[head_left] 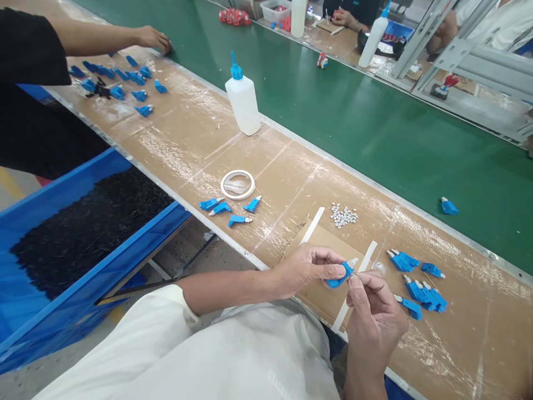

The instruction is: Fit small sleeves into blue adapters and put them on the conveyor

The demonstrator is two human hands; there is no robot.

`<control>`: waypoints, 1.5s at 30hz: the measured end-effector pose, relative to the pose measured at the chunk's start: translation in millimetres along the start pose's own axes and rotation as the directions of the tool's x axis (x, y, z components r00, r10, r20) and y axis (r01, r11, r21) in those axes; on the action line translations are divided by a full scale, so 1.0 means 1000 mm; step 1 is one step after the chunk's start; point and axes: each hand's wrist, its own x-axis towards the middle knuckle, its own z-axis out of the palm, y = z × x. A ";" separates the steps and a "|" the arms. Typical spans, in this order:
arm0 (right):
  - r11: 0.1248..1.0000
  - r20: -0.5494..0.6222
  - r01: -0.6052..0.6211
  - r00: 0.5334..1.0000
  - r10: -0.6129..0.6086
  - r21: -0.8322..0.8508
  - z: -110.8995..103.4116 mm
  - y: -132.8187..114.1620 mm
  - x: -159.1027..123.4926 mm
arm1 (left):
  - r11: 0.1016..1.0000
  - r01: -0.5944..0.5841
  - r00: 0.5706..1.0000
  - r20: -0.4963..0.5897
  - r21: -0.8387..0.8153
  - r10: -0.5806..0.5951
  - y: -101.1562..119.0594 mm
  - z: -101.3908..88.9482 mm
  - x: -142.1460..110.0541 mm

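Note:
My left hand (306,271) is closed on a blue plastic part (340,276) with a whitish tip, held over a cardboard piece (314,291) with white tape strips. Close against that part, my right hand (375,311) pinches with thumb and forefinger. Whatever is between those fingertips is too small to make out. Beyond my hands lies a little pile of small silvery pieces (343,216). Several more blue parts (427,294) rest right of my right hand, a thin stick (433,282) among them. Others (219,208) lie to the left, near a roll of white tape (237,184).
A white squeeze bottle (244,105) with a blue nozzle stands on the bench. Past it runs a green belt (358,105) carrying a blue part (449,206). At left, a blue bin (75,189) holds black pieces. A co-worker's hand (153,39) reaches to the belt.

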 end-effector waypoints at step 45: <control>0.986 -0.059 -0.144 0.989 0.139 -0.082 -0.104 0.019 -0.019 | 0.541 -0.018 0.890 -0.233 0.841 0.391 0.103 -0.025 0.150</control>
